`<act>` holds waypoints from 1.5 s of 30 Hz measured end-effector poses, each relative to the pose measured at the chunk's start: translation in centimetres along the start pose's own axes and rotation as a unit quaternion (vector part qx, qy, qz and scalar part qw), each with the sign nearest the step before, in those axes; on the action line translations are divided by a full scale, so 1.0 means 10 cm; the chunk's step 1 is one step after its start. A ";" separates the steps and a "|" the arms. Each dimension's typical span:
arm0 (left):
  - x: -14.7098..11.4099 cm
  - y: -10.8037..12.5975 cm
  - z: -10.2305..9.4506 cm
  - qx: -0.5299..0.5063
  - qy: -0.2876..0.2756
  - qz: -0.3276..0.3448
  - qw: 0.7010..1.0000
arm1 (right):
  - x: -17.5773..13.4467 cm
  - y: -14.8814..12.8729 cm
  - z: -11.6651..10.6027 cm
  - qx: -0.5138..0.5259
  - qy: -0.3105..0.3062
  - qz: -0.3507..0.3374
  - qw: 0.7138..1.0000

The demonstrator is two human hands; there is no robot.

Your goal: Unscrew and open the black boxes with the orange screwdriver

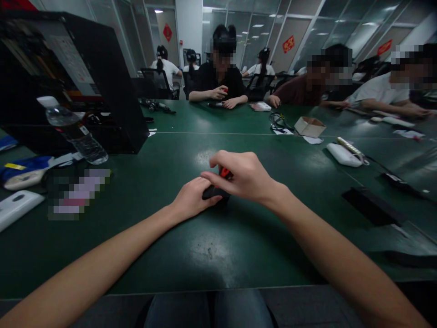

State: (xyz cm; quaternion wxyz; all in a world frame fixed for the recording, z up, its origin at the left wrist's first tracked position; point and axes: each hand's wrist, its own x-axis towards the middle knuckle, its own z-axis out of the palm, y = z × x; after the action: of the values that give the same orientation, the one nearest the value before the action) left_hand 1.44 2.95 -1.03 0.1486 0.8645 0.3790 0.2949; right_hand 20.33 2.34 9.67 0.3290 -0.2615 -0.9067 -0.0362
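Observation:
In the head view, at the middle of the green table (pixel 164 255), a small dark object (pixel 215 193) rests on the tabletop. Its kind does not show. My left hand (pixel 193 198) is closed around its left side, thumb along the near face and fingers behind. Curled just above it is my right hand (pixel 247 175), thumb and index finger bent toward each other. A red and black part (pixel 225 172) shows between those fingers. Whether it joins the dark object below I cannot tell, and the right hand's other fingers are hidden.
A black computer case (pixel 116 86) and a tilted water bottle (pixel 73 130) stand at the left. Toward the right lie a small box (pixel 309 127), a white device (pixel 344 154), cables (pixel 279 122) and a flat black item (pixel 373 206). Several people sit beyond; one facing person's hand (pixel 218 93) holds something red.

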 end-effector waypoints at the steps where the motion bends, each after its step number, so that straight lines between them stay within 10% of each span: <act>1: 0.00 0.00 -0.01 0.011 -0.003 0.001 1.000 | -0.10 0.05 0.00 0.000 0.026 0.012 1.000; 9: 0.01 0.02 -0.05 0.020 -0.021 -0.023 0.999 | -0.75 0.61 0.11 0.019 0.336 0.245 0.909; 28: -0.01 -0.01 -0.04 0.021 -0.012 0.005 1.000 | -0.77 0.69 0.24 0.106 0.355 0.302 0.878; 34: 0.00 -0.01 -0.07 0.034 -0.018 -0.005 0.999 | -0.85 0.86 0.40 0.115 0.286 0.346 0.886; 40: 0.01 0.02 -0.07 0.026 -0.018 -0.019 0.999 | -0.90 0.97 0.11 -0.125 0.145 0.104 0.976; 45: 0.01 0.08 -0.10 0.012 -0.004 -0.064 0.998 | -0.80 0.71 -0.17 -0.256 -0.064 0.059 0.963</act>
State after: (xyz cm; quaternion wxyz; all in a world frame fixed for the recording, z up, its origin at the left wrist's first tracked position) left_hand 1.36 2.53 0.16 0.1579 0.8416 0.4362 0.2765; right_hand 30.02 4.40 5.28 0.1941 -0.3923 -0.8689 -0.2310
